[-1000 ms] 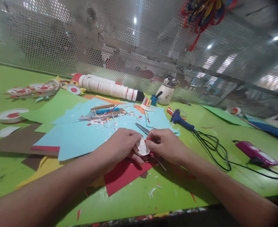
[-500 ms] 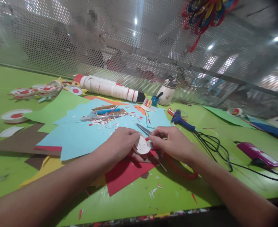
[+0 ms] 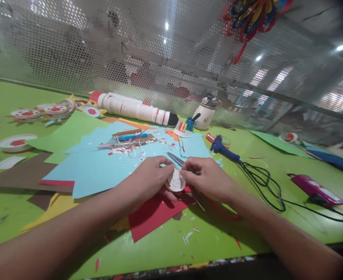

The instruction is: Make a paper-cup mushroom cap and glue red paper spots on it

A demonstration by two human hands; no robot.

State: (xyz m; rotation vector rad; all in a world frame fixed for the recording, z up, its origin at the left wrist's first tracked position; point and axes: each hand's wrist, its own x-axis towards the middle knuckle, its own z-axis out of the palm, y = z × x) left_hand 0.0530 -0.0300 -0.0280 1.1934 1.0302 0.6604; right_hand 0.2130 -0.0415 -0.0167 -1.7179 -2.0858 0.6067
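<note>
My left hand [image 3: 153, 175] is closed around the left side of a small round white paper disc [image 3: 175, 182], which has cut-looking lines on its face and a raised rim. Thumb and fingers of my right hand [image 3: 204, 175] are pinched together at the disc's right edge; anything small between them is hidden. Below and behind the right hand lie scissors [image 3: 175, 158], their blades pointing away and their red handles mostly covered by the forearm. Under both hands is a red paper sheet [image 3: 150, 221].
Blue paper [image 3: 98, 171] carries scraps and a blue pen-like tool [image 3: 132, 137]. Behind stand a stack of white paper cups [image 3: 133, 108] and a bottle [image 3: 205, 114]. A blue glue gun [image 3: 224, 149] with a looped black cord lies right, near a magenta device [image 3: 315, 190]. Decorated discs [image 3: 54, 110] sit left.
My right hand has moved slightly left, bringing its fingertips onto the disc's edge. The disc stays in my left hand, and the view has shifted a little.
</note>
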